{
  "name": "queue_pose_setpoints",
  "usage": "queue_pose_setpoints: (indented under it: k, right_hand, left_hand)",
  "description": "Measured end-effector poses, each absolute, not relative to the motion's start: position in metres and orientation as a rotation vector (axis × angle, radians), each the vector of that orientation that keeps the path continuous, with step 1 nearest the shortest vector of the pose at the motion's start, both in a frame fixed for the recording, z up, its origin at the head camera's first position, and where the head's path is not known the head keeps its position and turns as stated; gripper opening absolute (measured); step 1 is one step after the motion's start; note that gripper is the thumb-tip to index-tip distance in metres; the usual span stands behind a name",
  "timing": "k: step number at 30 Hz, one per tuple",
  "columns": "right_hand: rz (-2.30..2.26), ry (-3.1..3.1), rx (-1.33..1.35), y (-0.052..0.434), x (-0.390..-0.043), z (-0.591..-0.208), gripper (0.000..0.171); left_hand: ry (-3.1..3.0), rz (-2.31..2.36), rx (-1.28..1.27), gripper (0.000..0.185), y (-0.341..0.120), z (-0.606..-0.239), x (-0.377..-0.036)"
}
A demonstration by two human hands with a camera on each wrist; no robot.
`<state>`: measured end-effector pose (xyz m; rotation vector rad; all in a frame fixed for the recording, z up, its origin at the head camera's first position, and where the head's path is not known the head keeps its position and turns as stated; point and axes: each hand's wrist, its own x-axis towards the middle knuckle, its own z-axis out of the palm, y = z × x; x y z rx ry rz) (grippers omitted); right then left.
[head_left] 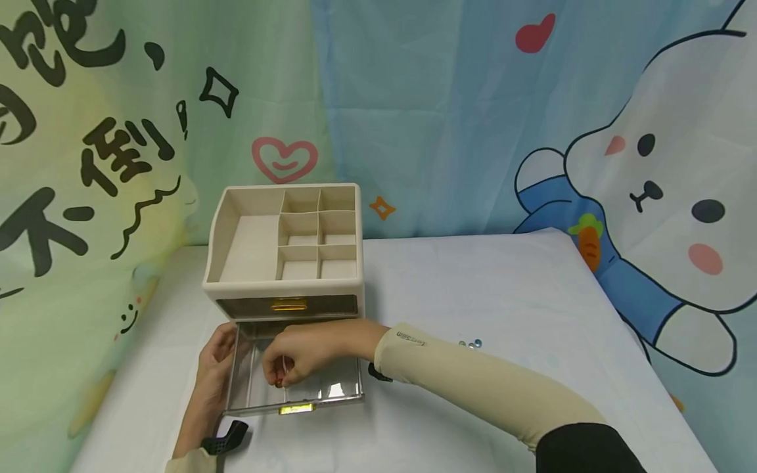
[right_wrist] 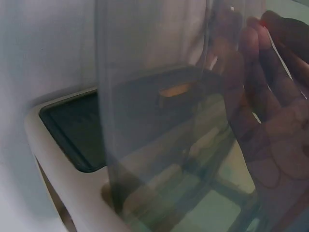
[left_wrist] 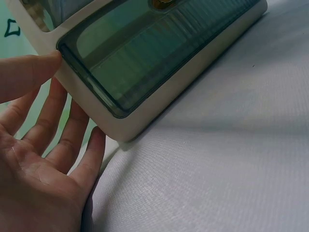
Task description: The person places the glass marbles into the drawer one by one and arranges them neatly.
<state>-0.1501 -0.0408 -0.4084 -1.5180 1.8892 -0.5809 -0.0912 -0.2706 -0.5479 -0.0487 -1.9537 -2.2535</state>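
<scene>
A beige desk organizer [head_left: 284, 284] with open top compartments stands on the white table. Its clear lower drawer [head_left: 322, 396] is pulled out toward me. My left hand [head_left: 220, 351] lies with straight fingers against the drawer's left side. In the left wrist view the left hand [left_wrist: 43, 159] is open and its thumb touches the organizer's corner [left_wrist: 140, 126]. My right hand [head_left: 279, 376] reaches into the drawer and pinches a small red bead [head_left: 276, 382]. Through the clear drawer wall [right_wrist: 145, 96], the right wrist view shows the right hand [right_wrist: 270, 96] with the bead [right_wrist: 263, 22] at its fingertips.
The upper drawer [head_left: 288, 306] with a gold handle is closed. A few small bluish beads [head_left: 471, 343] lie on the table to the right of the organizer. A cartoon-print curtain [head_left: 473, 118] hangs behind the table. A black wrist strap [head_left: 227, 439] sits on my left forearm.
</scene>
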Motion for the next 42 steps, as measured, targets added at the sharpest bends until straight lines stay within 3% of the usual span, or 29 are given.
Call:
queue_pose_setpoints:
  k: [42]
  right_hand:
    - [-0.439,2.033,-1.585,-0.046,-0.146,-0.399,0.007]
  left_hand:
    - [-2.017,-2.249,-0.004,0.04,-0.273,-0.546,-0.092]
